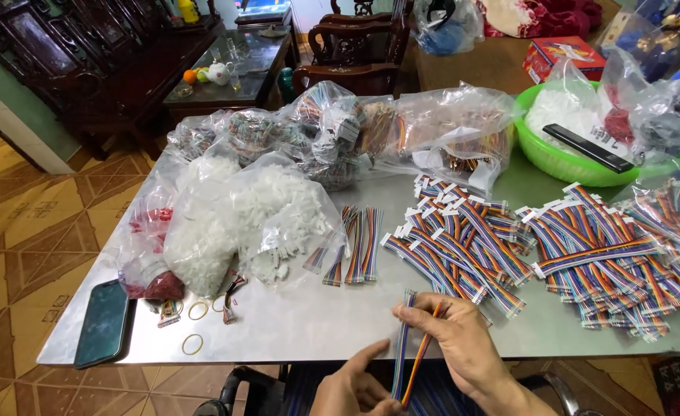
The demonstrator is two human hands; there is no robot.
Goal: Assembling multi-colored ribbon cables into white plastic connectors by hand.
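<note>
between both hands (401,354), rainbow ribbon cable (406,339)

You get bright, even daylight; soft glare lies on the counter (294,323) and plastic bags (448,115), shadows faint, edges bowed by the wide lens.

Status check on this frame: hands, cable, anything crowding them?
Right hand pinching rainbow ribbon cable near its top. Left hand touching cable's lower part, fingers extended. Heap of finished cables lies just beyond; nothing between the hands.
</note>
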